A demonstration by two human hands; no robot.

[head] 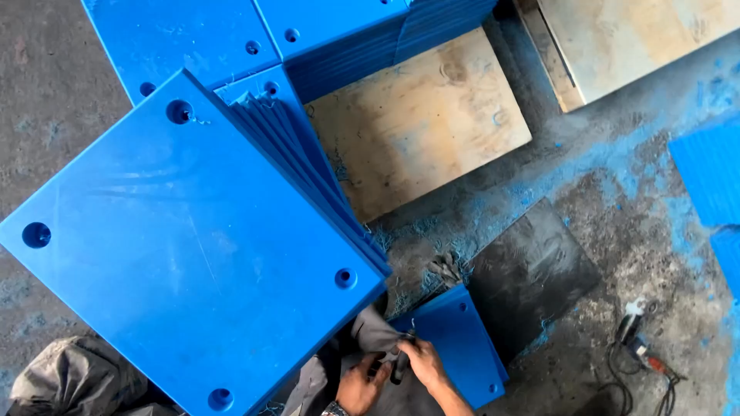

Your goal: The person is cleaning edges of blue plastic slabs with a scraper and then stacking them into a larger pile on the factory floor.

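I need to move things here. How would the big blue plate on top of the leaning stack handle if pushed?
The big blue plate looks thick and flat, so probably stiff and heavy. Its surface looks glossy, and the stack beneath is fanned out, so it might slide off sideways.

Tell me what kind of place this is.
Likely a plastics workshop floor: stacked blue slabs with drilled corner holes, blue shavings over the concrete, a power tool lying by. Both hands work at a small slab.

Count: 2 hands, left hand [361,387], right hand [422,362]. 1 dark tool [399,365] between them. 2 plywood boards [420,123] [632,42]. 1 black sheet [532,273]. Blue plates [185,246]: several stacks, exact number not countable.
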